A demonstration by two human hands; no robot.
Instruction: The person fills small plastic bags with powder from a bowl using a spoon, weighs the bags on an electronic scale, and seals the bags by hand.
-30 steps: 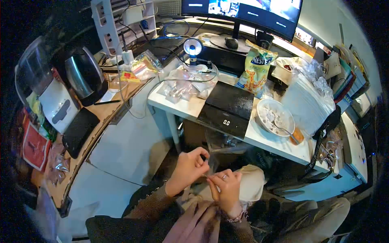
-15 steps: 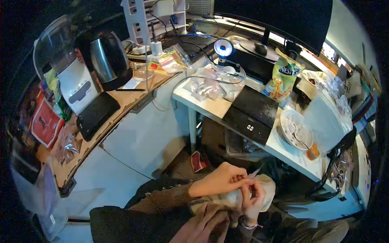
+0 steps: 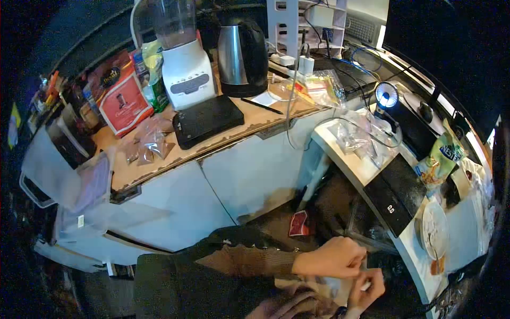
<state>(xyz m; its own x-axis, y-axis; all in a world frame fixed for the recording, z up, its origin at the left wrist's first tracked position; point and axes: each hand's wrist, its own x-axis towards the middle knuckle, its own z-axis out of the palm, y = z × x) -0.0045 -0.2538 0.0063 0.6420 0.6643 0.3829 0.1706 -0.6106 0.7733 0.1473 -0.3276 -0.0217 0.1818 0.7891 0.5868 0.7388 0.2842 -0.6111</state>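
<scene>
Over my lap, my left hand (image 3: 332, 259) is closed in a pinch, its brown ribbed sleeve reaching in from the left. Close below and right of it, my right hand (image 3: 366, 288) has its fingers curled, with a dark band at the wrist. Between the two hands is what looks like a small clear plastic bag (image 3: 333, 286), pale and partly hidden by the fingers. On the white desk to the right, a black digital scale (image 3: 394, 191) reads 0.0. Beside it stands a white bowl (image 3: 434, 226) of white powder with a spoon in it.
A green Nestlé bag (image 3: 442, 158) and crumpled clear bags (image 3: 361, 138) lie on the desk near a small lit fan (image 3: 386, 95). The wooden counter holds a kettle (image 3: 241, 61), a blender base (image 3: 187, 74), a black case (image 3: 207, 121), a red pouch (image 3: 126, 101) and small brown-filled packets (image 3: 149, 143).
My view has swung left, so the counter shows more fully and the desk sits further right. Both hands stay close together over my lap, still pinching.
</scene>
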